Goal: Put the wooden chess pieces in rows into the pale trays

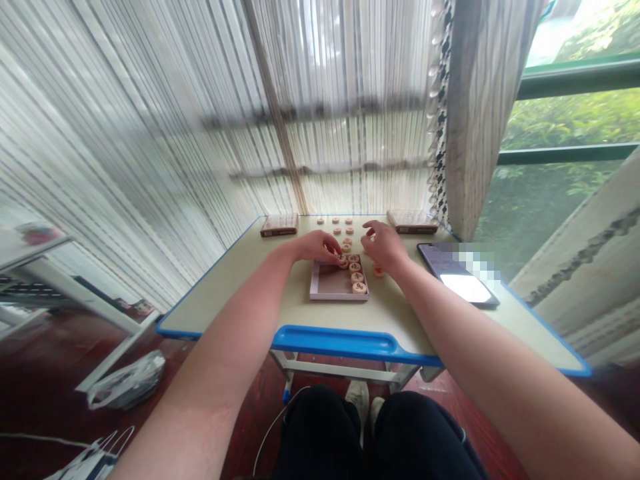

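A shallow open box tray (330, 283) lies in the middle of a small blue-edged desk (230, 287). Several round wooden chess discs (357, 277) sit in a column along its right side. My left hand (316, 245) rests at the tray's far edge, fingers curled on a disc (343, 261) there. My right hand (384, 245) hovers just right of the tray, fingers bent, nothing clearly in them. Loose discs (343, 230) lie on the desk beyond the hands, and one disc (379, 270) lies under my right palm.
Two flat box parts (279, 225) (413, 221) lie at the desk's far corners. A phone (457, 273) with a lit screen lies at the right. Striped curtains hang close behind. A plastic bag (127, 380) lies on the dark floor at left.
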Motion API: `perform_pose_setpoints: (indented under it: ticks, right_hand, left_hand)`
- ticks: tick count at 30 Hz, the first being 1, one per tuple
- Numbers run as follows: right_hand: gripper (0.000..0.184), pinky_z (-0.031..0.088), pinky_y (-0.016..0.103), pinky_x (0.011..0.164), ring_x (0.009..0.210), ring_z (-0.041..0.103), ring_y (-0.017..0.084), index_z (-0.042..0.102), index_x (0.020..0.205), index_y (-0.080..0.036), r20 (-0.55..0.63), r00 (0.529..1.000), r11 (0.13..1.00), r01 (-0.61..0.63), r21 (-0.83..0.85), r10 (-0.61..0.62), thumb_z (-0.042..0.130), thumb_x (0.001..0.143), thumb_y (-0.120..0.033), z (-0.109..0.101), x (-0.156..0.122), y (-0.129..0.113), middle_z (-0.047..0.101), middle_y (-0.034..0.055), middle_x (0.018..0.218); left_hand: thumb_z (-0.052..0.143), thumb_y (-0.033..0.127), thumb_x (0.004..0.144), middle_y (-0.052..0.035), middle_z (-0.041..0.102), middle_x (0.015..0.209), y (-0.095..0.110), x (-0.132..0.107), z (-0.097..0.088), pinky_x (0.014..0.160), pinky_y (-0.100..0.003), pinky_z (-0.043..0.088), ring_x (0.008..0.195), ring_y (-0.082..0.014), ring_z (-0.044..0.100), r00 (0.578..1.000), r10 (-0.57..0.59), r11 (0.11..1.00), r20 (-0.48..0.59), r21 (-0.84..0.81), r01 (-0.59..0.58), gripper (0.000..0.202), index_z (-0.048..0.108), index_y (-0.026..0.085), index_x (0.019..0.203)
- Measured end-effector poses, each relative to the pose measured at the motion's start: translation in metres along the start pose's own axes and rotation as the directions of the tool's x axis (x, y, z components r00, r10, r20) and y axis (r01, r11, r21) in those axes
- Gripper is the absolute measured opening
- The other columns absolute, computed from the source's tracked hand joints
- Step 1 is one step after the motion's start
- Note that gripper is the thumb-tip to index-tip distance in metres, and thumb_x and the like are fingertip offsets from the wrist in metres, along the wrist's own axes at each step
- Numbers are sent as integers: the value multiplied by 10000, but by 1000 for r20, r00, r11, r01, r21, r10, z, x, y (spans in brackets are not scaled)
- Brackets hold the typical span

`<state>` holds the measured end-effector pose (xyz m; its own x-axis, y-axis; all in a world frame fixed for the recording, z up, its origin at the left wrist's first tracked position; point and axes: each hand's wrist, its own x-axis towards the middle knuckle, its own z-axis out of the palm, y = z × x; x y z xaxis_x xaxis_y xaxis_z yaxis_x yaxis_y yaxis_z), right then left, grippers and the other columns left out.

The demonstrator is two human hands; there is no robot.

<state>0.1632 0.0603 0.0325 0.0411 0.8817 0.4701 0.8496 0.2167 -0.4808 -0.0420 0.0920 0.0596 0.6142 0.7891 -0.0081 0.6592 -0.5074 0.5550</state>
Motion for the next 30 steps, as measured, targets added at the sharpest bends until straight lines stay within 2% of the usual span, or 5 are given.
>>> perform_pose_setpoints:
  ticks: [10, 20, 25, 30]
  right_hand:
    - [315, 432, 333, 762, 873, 562, 216, 618, 1048, -158, -37, 999, 999, 39, 13, -38, 504, 761, -221, 3, 1, 2, 652, 81, 927]
    - [290, 429, 315, 729, 834, 570, 204, 639, 1017, -159, -55, 998, 999, 32, 15, -31, 497, 770, -209, -1, -1, -5, 667, 71, 915]
    - [282, 423, 302, 737, 845, 570, 198, 662, 1002, -171, -28, 998, 998, 62, 9, -61, 505, 773, -224, 1, -1, -3, 665, 65, 897]
    - [212, 415, 268, 698, 787, 572, 169, 718, 822, -199, 80, 983, 986, 165, 34, -167, 539, 764, -297, 3, -2, -2, 652, 58, 908]
  left_hand:
    - [749, 467, 564, -1, 620, 711, -1, 5, 4, 644, -240, 384, 650, -110, 523, 998, 52, 998, 27, 26, -53, 466, 721, 177, 928]
    - [747, 489, 558, -10, 642, 753, 2, 4, 4, 631, -235, 372, 666, -111, 525, 999, 46, 999, 28, 20, -46, 484, 729, 190, 938]
    - [752, 522, 533, -12, 649, 774, 1, 4, 4, 637, -238, 377, 681, -118, 541, 999, 42, 999, 35, 6, -42, 526, 725, 194, 943]
    - [754, 489, 546, -6, 642, 758, 0, 3, 3, 632, -235, 370, 662, -106, 520, 997, 64, 998, 36, -4, -64, 498, 725, 187, 942]
